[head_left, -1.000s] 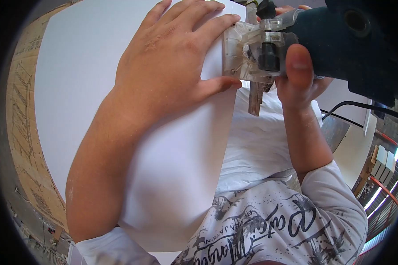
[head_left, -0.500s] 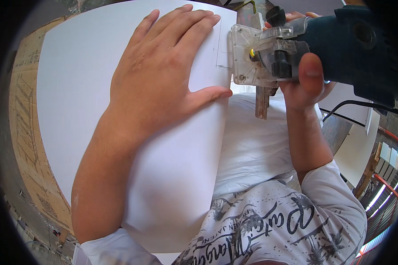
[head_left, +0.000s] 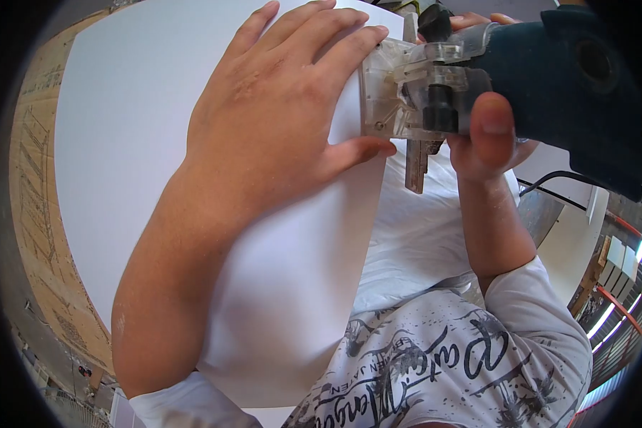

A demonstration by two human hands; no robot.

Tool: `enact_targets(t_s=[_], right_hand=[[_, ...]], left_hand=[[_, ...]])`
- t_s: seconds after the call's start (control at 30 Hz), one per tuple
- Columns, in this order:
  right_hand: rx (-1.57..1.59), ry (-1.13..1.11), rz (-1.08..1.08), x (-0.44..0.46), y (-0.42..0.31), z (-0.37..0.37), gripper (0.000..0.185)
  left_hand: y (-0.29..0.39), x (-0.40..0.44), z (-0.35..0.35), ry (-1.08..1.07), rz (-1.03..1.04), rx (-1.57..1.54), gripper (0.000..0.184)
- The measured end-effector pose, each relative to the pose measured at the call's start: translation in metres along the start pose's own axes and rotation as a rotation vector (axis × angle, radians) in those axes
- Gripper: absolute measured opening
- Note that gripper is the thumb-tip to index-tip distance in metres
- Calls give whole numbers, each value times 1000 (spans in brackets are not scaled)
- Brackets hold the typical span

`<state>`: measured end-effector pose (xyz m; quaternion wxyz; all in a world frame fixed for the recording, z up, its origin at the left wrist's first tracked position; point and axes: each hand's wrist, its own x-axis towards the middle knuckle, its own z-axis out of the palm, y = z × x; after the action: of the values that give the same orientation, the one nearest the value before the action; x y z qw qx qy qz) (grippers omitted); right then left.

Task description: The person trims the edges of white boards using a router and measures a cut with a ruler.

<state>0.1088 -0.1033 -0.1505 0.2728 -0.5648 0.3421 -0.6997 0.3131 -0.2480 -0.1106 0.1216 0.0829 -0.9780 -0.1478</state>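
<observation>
R hand is gripping the router, fingers clamped round it; its base is overlapping the edge of the board. L hand is lying flat on board, fingers apart, index tip nr base. Uneven pressure could tip router & gouge edge; a slip could nick L thumb. Bit isn't showing; router's rear is fading into black.

Left fingers on board beside power tool

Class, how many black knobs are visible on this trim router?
2: the upper knob near the picture's top edge, the lower knob below it, beside the right hand. Others may be hidden behind the trim router.
</observation>
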Motion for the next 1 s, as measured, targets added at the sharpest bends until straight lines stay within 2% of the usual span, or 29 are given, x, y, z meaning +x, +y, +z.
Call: enact_targets(t_s=[0.3,0.43,0.63,0.77,0.87,1.0], right_hand=[[-62,129,137,-17,-8,5,107],[63,11,93,-17,-9,-2,117],[20,-33,72,-12,-14,2,120],[-48,-139,22,0,-14,9,120],[-135,-95,-6,-4,-15,12,121],[-60,-112,-89,10,-6,23,118]], left_hand=[[-8,-6,11,68,43,-19,84],[-7,-7,14,86,20,-66,83],[-7,-7,14,93,2,-105,82],[-8,-9,13,92,-11,-130,82],[-7,-8,12,84,-22,-146,82],[-6,-4,11,74,-41,-179,83]])
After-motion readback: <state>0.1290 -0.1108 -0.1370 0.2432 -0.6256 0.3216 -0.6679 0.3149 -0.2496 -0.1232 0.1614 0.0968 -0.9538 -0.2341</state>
